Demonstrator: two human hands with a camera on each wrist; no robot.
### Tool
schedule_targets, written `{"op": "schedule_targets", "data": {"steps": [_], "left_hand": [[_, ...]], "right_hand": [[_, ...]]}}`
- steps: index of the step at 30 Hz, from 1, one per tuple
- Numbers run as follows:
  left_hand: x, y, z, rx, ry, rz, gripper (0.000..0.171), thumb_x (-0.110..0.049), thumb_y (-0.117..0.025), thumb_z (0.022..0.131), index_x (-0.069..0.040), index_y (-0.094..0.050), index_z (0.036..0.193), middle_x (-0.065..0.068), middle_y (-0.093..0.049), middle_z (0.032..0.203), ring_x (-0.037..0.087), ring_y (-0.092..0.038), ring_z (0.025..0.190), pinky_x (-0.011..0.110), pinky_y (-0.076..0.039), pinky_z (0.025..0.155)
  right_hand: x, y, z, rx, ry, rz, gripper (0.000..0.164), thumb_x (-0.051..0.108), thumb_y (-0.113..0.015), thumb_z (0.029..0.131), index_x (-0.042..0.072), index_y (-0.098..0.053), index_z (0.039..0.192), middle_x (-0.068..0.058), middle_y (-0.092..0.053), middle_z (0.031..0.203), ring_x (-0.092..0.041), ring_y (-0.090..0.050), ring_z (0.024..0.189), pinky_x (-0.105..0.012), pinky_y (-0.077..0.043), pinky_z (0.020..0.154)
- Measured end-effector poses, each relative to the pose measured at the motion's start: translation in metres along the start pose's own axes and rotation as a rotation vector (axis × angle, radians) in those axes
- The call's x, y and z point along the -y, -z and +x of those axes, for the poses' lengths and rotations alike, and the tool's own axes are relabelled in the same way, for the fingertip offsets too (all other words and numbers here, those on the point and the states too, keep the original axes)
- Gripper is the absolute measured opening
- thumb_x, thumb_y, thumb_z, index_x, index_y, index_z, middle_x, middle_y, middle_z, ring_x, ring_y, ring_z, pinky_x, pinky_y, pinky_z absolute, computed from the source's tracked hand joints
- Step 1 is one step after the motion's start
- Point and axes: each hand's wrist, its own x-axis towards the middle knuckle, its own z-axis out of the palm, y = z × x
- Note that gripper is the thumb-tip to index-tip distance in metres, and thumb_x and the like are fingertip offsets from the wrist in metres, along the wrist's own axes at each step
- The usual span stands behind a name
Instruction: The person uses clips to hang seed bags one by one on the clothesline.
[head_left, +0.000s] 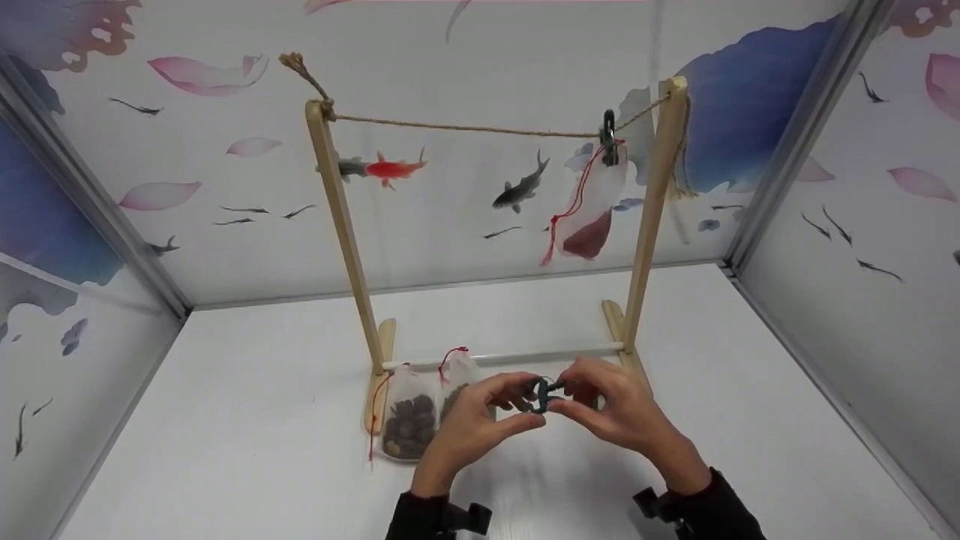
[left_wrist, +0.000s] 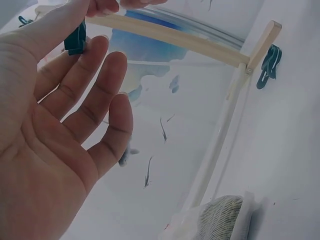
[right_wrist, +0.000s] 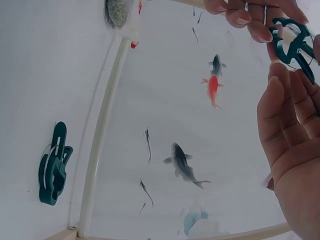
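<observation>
Both hands hold a dark green plastic spring clip (head_left: 541,395) in front of the wooden frame. My left hand (head_left: 480,420) pinches its jaw end between thumb and fingers. On the other side, my right hand (head_left: 619,401) has thumb and fingers on the clip's handles (right_wrist: 305,65). Past the left fingers, the left wrist view shows only a piece of the clip (left_wrist: 76,40). Beside the left hand stands a white mesh drawstring bag (head_left: 409,420) of dark round pieces; a second bag (head_left: 459,371) is partly hidden behind that hand.
A rope (head_left: 465,129) runs between the posts of the wooden frame (head_left: 345,225). From its right end a clip (head_left: 609,139) hangs a bag (head_left: 592,202) with dark red contents. Another green clip (right_wrist: 55,165) lies on the white table near the bottom bar (right_wrist: 102,135). Printed panels surround the table.
</observation>
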Motion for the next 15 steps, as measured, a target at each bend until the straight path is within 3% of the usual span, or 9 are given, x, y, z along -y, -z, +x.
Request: {"op": "schedule_targets", "data": {"steps": [5, 10, 15], "left_hand": [[0.002, 0.001, 0.0, 0.008, 0.009, -0.011, 0.047, -0.025, -0.078, 0.091, -0.014, -0.064, 0.135, 0.007, -0.072, 0.108, 0.015, -0.069, 0.097, 0.037, -0.054, 0.084], [0.002, 0.005, -0.002, -0.009, 0.038, 0.002, 0.045, -0.027, -0.077, 0.092, -0.016, -0.065, 0.134, 0.0, -0.071, 0.109, 0.014, -0.068, 0.098, 0.039, -0.054, 0.086], [0.004, 0.014, -0.006, -0.112, 0.045, 0.063, 0.037, -0.027, -0.074, 0.095, -0.014, -0.067, 0.128, -0.003, -0.069, 0.112, 0.016, -0.067, 0.101, 0.041, -0.053, 0.088]], "right_hand": [[-0.001, 0.0, 0.001, -0.018, 0.06, 0.012, 0.024, 0.006, -0.085, 0.082, 0.017, -0.067, 0.092, 0.009, -0.058, 0.076, 0.0, -0.054, 0.059, -0.016, -0.046, 0.05], [-0.003, 0.001, 0.001, -0.01, 0.06, 0.025, 0.024, 0.001, -0.083, 0.082, 0.017, -0.067, 0.091, 0.008, -0.059, 0.076, -0.002, -0.053, 0.059, -0.014, -0.045, 0.052], [-0.004, 0.008, 0.0, -0.009, 0.0, 0.041, 0.027, -0.003, -0.082, 0.081, 0.018, -0.067, 0.088, 0.008, -0.061, 0.077, -0.003, -0.057, 0.059, -0.015, -0.047, 0.052]]}}
